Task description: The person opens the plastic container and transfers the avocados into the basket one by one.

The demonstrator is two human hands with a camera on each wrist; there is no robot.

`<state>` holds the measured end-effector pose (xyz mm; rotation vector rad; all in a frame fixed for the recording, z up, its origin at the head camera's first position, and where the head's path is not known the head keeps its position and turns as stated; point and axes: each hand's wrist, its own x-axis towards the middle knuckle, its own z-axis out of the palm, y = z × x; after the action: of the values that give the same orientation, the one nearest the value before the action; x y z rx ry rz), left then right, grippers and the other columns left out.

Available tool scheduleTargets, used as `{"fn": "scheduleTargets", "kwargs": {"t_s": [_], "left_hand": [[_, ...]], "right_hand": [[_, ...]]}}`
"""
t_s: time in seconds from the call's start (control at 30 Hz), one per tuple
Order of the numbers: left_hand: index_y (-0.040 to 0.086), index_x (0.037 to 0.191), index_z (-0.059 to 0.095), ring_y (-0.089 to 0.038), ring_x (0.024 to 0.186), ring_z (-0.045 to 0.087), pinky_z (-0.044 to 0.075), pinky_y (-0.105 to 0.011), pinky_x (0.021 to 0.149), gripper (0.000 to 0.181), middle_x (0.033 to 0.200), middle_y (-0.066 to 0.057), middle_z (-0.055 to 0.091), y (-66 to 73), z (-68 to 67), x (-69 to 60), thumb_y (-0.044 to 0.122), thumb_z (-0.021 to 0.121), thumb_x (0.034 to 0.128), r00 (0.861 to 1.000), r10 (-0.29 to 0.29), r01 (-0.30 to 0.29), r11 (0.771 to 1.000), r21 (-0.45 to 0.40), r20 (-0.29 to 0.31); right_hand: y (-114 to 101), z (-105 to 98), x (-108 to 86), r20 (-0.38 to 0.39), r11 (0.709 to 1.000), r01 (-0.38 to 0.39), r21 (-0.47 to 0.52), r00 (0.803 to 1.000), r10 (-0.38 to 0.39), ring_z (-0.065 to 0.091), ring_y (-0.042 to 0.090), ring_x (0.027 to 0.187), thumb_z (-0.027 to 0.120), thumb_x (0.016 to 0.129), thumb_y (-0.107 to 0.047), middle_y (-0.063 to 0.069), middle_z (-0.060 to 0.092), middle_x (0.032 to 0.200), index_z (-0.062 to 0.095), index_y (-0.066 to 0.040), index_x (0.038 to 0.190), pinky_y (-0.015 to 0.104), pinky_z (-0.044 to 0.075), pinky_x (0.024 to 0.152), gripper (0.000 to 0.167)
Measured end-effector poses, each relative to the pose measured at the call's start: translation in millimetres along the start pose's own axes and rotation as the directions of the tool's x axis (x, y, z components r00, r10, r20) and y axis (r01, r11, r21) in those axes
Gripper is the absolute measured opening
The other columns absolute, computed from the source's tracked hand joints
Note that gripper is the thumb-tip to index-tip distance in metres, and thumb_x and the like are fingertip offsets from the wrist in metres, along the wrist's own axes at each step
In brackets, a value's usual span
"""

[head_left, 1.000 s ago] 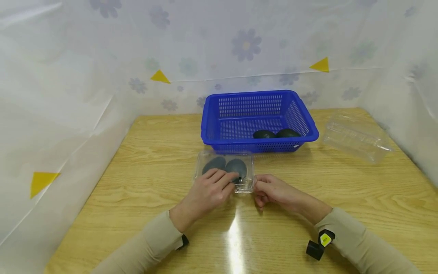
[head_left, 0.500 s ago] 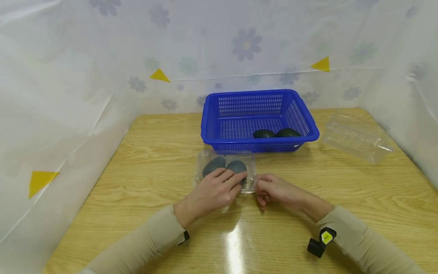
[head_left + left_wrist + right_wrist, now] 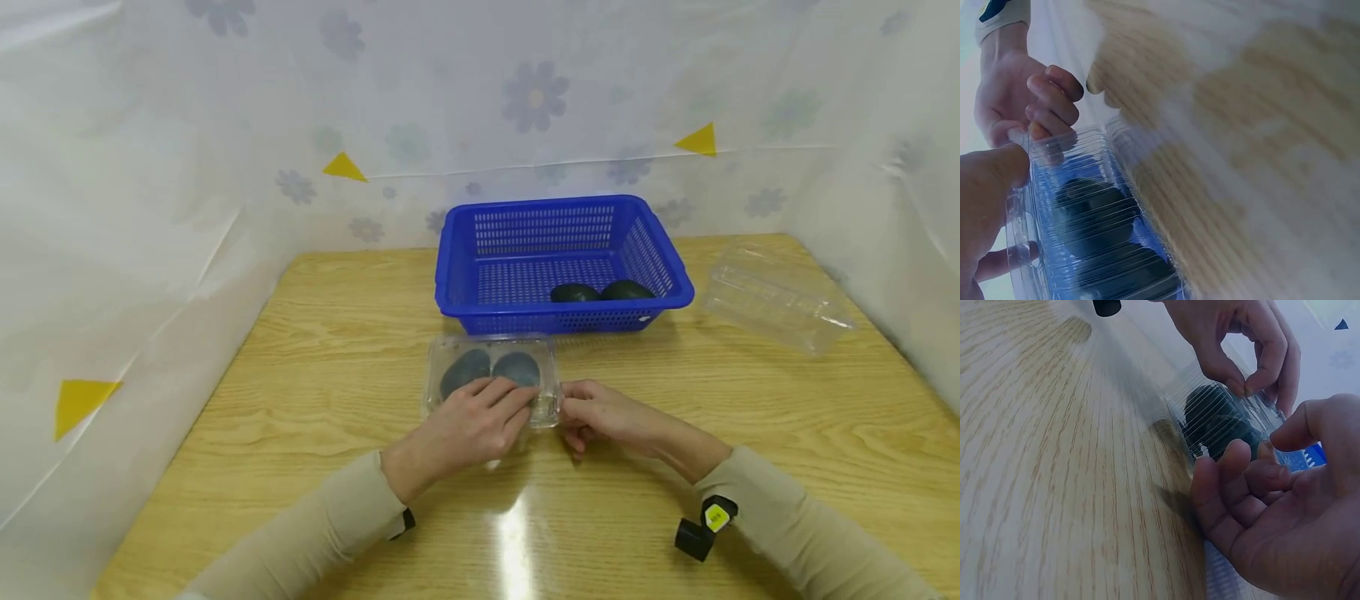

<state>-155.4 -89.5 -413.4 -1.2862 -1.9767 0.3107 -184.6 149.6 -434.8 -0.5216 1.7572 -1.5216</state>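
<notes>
A clear plastic clamshell box (image 3: 436, 367) lies on the table in front of the basket, its lid down. Inside are two dark avocados (image 3: 465, 372), partly covered by my left hand (image 3: 480, 421) in the head view. That hand reaches over the lid, thumb and forefinger pinching the front rim, as the right wrist view shows. At the front right corner, my right hand (image 3: 603, 414) pinches the box edge between thumb and forefinger, other fingers curled below. Ridged box walls (image 3: 1085, 206) show the avocados through them in the left wrist view.
Just behind the box stands a blue plastic basket (image 3: 540, 321) with two more avocados (image 3: 626, 290) at its near right side. Another clear clamshell box (image 3: 776, 300) lies open at the right rear of the wooden table (image 3: 337, 333). Patterned sheeting surrounds the table.
My left hand has shifted rightward along the front of the lid, its fingers now nearer the right corner. The right hand keeps its hold. The box has hardly moved.
</notes>
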Motion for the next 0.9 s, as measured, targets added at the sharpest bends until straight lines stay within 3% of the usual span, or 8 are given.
{"fn": "scheduleTargets", "kwargs": {"t_s": [0.23, 0.47, 0.57, 0.7, 0.8, 0.9], "left_hand": [[0.009, 0.103, 0.073, -0.016, 0.101, 0.067, 0.058, -0.025, 0.086, 0.027, 0.114, -0.003, 0.072, -5.4, -7.7, 2.7, 0.005, 0.047, 0.1023, 0.999, -0.051, 0.05, 0.998, -0.049, -0.02], [0.009, 0.093, 0.069, -0.016, 0.094, 0.067, 0.059, -0.023, 0.079, 0.024, 0.111, -0.005, 0.072, -15.1, -8.8, 6.0, 0.011, 0.046, 0.1022, 0.986, -0.118, 0.103, 0.986, -0.129, -0.115], [0.009, 0.09, 0.065, -0.016, 0.092, 0.068, 0.059, -0.023, 0.078, 0.02, 0.11, -0.005, 0.072, -14.4, -8.1, 4.7, 0.009, 0.049, 0.1018, 0.987, -0.105, 0.092, 0.989, -0.112, -0.118], [0.009, 0.099, 0.063, -0.02, 0.099, 0.067, 0.059, -0.028, 0.083, 0.006, 0.118, -0.007, 0.069, -10.3, -8.9, 0.7, 0.011, 0.057, 0.0979, 0.99, -0.143, 0.139, 0.983, -0.123, -0.017], [0.01, 0.114, 0.062, -0.024, 0.106, 0.065, 0.058, -0.034, 0.088, 0.025, 0.126, -0.01, 0.065, -9.5, -11.1, -3.4, 0.017, 0.067, 0.0898, 0.97, -0.229, 0.239, 0.958, -0.156, 0.079], [0.013, 0.128, 0.06, -0.027, 0.112, 0.064, 0.058, -0.04, 0.09, 0.043, 0.131, -0.01, 0.063, -10.6, -14.8, -7.5, 0.018, 0.072, 0.0869, 0.947, -0.276, 0.301, 0.941, -0.154, 0.163]], "right_hand": [[4.5, 0.4, -4.2, 0.008, 0.999, 0.005, -0.043, 1.0, -0.005, 0.059, 0.018, 0.062, 0.043, 0.096, -0.009, 0.005, 0.058, 0.066, 0.053, 0.001, 0.096, 0.027, 0.051, 0.061, 0.014], [7.1, 0.4, -7.2, -0.01, 0.998, 0.016, -0.065, 1.0, -0.016, 0.06, 0.018, 0.063, 0.045, 0.094, -0.009, 0.005, 0.059, 0.066, 0.052, 0.0, 0.088, 0.025, 0.048, 0.062, 0.013], [6.8, 1.2, -6.8, -0.014, 0.999, 0.0, -0.044, 1.0, 0.0, 0.059, 0.018, 0.061, 0.044, 0.093, -0.008, 0.005, 0.057, 0.064, 0.05, -0.002, 0.084, 0.025, 0.048, 0.061, 0.012], [6.4, 1.9, -6.5, -0.017, 0.999, 0.001, -0.045, 1.0, -0.002, 0.059, 0.02, 0.06, 0.044, 0.093, -0.007, 0.005, 0.056, 0.063, 0.049, -0.003, 0.082, 0.025, 0.048, 0.06, 0.013], [6.0, 1.6, -6.5, -0.01, 0.998, 0.013, -0.055, 1.0, -0.013, 0.059, 0.02, 0.061, 0.044, 0.094, -0.007, 0.006, 0.057, 0.064, 0.049, -0.001, 0.084, 0.026, 0.048, 0.06, 0.013], [4.9, 1.2, -7.5, -0.004, 0.999, 0.01, -0.053, 1.0, -0.01, 0.059, 0.02, 0.062, 0.044, 0.095, -0.008, 0.007, 0.057, 0.066, 0.051, 0.001, 0.087, 0.027, 0.049, 0.061, 0.014]]}}
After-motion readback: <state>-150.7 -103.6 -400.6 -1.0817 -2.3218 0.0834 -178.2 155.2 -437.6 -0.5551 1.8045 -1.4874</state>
